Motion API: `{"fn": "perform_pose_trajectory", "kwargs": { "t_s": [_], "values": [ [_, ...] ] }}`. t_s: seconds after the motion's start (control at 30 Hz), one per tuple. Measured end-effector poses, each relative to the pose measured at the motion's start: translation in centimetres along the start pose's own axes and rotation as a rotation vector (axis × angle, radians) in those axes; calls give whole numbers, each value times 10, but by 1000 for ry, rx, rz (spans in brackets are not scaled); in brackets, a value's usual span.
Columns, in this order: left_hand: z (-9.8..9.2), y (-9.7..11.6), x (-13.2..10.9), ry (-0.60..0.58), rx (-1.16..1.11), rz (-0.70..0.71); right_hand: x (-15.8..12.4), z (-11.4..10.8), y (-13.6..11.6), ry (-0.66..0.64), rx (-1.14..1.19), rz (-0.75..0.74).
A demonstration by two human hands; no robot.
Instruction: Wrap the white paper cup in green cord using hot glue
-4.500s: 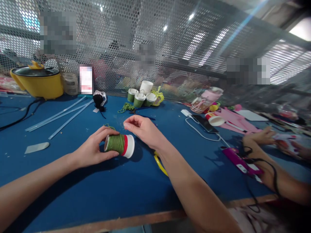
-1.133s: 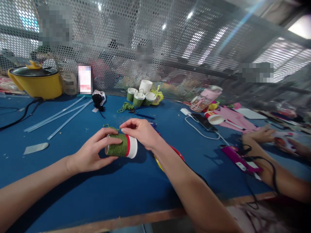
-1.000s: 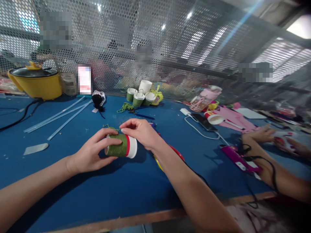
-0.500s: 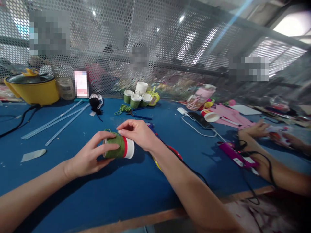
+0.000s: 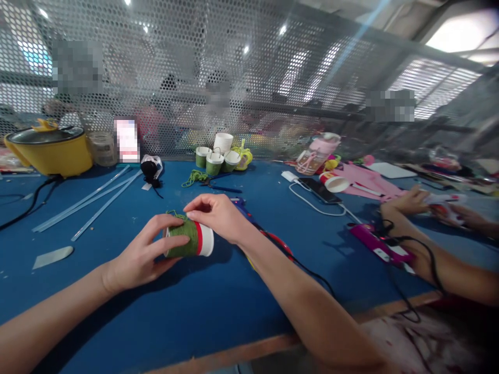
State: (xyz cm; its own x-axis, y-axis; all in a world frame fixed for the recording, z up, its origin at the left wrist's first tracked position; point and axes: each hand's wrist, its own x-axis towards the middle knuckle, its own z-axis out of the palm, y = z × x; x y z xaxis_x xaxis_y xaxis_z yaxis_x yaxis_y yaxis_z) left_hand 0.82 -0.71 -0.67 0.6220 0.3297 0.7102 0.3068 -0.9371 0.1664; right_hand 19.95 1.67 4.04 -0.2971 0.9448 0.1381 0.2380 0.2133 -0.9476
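Note:
My left hand (image 5: 142, 252) is closed around a paper cup (image 5: 207, 240) lying on its side in the air over the table. Green yarn (image 5: 189, 232) is wound around the cup's body, with a red band beside the bare white end. At the cup's upper edge, my right hand (image 5: 214, 214) pinches thumb against forefinger on the yarn, and loose green loops show just left of the fingertips. Its other fingers are curled in and partly hidden. Beneath my right forearm lies a blue tool (image 5: 242, 208), mostly covered, with a black cord.
Green-wrapped cups (image 5: 214, 163), loose green yarn (image 5: 195, 178) and pliers (image 5: 222, 187) lie beyond my hands. Clear sticks (image 5: 101, 208) and a yellow pot (image 5: 50, 150) are at left. At right are a phone (image 5: 319, 190), a purple power strip (image 5: 378, 241) and another person's hands (image 5: 405, 202).
The view has shifted slightly. Both hands keep nearly the same hold, and the cup stays almost in place between them.

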Motion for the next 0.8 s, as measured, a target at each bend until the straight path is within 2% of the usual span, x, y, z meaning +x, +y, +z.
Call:
{"fn": "perform_pose_trajectory", "kwargs": {
  "t_s": [0.27,0.4,0.5,0.63,0.8],
  "values": [
    [1,0,0,-20,-20,2,0,0,2,-24,14,9],
    [0,4,0,-28,-111,-56,6,-2,8,-13,21,83],
    [1,4,1,-8,-233,-184,13,-5,16,51,22,166],
    [7,-3,1,135,-445,-420,15,-12,18,92,16,173],
    [11,-9,3,239,-621,-687,4,-20,6,-179,37,75]
  ]
}}
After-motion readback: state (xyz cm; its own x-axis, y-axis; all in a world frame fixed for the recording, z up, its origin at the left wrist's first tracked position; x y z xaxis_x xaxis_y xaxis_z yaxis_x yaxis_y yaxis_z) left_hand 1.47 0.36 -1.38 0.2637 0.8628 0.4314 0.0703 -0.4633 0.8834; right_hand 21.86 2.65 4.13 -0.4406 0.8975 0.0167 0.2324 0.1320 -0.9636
